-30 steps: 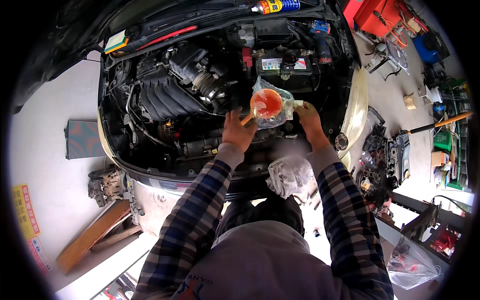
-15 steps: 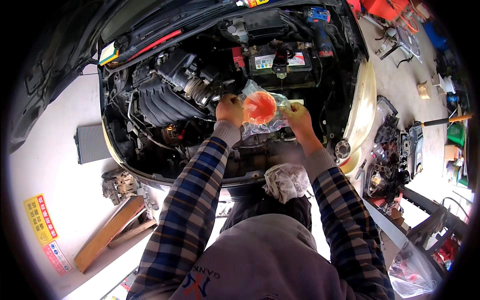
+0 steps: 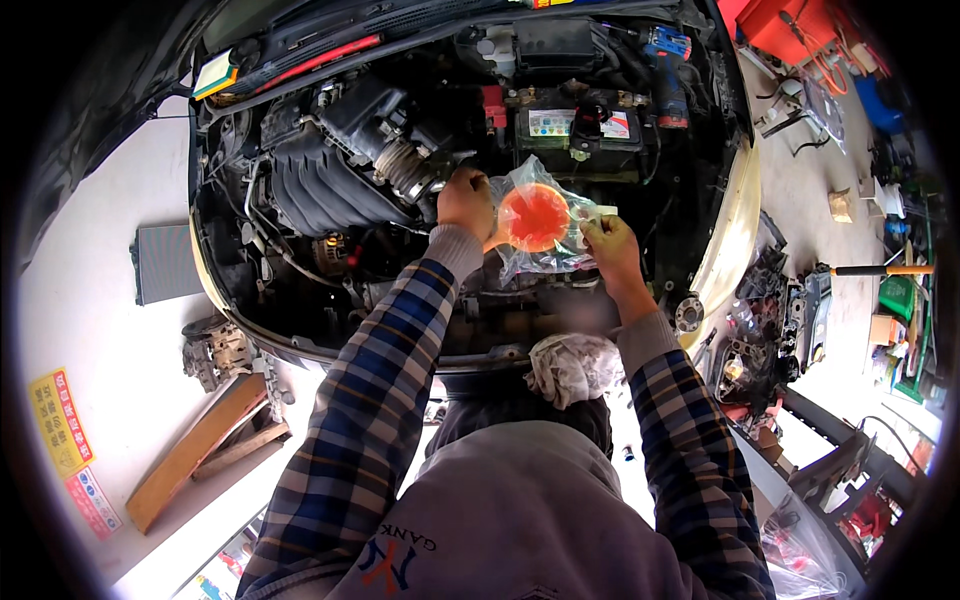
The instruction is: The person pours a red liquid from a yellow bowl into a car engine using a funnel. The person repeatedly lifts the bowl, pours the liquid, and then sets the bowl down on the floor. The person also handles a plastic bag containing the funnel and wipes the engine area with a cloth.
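Two grips are set apart above the engine bay point(image 3: 690, 180): the orange cup point(image 3: 537, 217) is held by its stem point(image 3: 493, 241) at 8 o'clock in the left hand point(image 3: 466, 208), its clear bag point(image 3: 548, 262) pinched at 3 o'clock by the right hand point(image 3: 617, 258). If tugged, the bag could be torn. The stem's end is hidden.

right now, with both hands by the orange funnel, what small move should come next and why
Perhaps ease the plastic gently to the right with the right hand, the left hand steadying the funnel: the right hand pinches at the plastic's right side, the left is curled close beside the funnel, and clear film spreads around it.
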A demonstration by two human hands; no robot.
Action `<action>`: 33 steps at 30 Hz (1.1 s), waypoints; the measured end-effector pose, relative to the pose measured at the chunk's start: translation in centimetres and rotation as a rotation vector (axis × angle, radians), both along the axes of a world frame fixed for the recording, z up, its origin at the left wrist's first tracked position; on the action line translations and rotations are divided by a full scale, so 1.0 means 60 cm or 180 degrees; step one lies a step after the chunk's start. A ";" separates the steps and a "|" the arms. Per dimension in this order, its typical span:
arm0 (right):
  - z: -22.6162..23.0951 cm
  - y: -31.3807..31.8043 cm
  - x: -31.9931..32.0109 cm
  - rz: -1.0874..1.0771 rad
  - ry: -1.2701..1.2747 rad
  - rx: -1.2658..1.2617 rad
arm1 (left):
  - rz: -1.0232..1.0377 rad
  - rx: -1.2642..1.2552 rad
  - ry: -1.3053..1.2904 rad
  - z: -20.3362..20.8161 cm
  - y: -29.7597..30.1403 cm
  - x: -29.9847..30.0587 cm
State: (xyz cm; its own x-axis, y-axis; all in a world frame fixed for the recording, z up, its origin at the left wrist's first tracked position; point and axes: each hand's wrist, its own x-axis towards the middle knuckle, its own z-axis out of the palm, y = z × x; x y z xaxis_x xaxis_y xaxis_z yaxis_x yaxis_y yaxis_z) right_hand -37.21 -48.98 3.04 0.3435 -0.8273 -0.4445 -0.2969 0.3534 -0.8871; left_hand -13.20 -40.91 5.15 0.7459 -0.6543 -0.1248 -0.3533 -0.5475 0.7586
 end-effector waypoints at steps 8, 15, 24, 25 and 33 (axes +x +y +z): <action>0.027 0.006 0.007 0.0099 -0.0011 0.0085 | -0.0244 -0.0187 -0.0091 -0.003 -0.003 0.020; 0.033 0.004 0.007 0.0104 -0.0052 0.0134 | -0.0103 -0.0742 0.0105 0.016 0.024 -0.007; 0.019 -0.004 -0.001 0.0380 0.0135 -0.0046 | -0.0883 0.0082 -0.0431 0.020 0.063 -0.060; 0.017 -0.004 0.000 0.0368 0.0087 -0.0191 | -0.0919 0.0043 -0.0487 0.021 0.056 -0.062; 0.037 -0.007 0.018 0.0390 0.0173 -0.0693 | -0.0212 -0.0202 0.0392 -0.005 0.040 -0.044</action>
State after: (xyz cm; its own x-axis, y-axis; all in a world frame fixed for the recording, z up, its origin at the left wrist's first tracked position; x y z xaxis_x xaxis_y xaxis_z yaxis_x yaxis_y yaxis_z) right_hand -36.15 -49.39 5.28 0.4276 -0.8592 -0.2810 -0.3751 0.1142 -0.9199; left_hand -15.86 -38.48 4.84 0.6821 -0.7114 -0.1695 -0.2895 -0.4755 0.8307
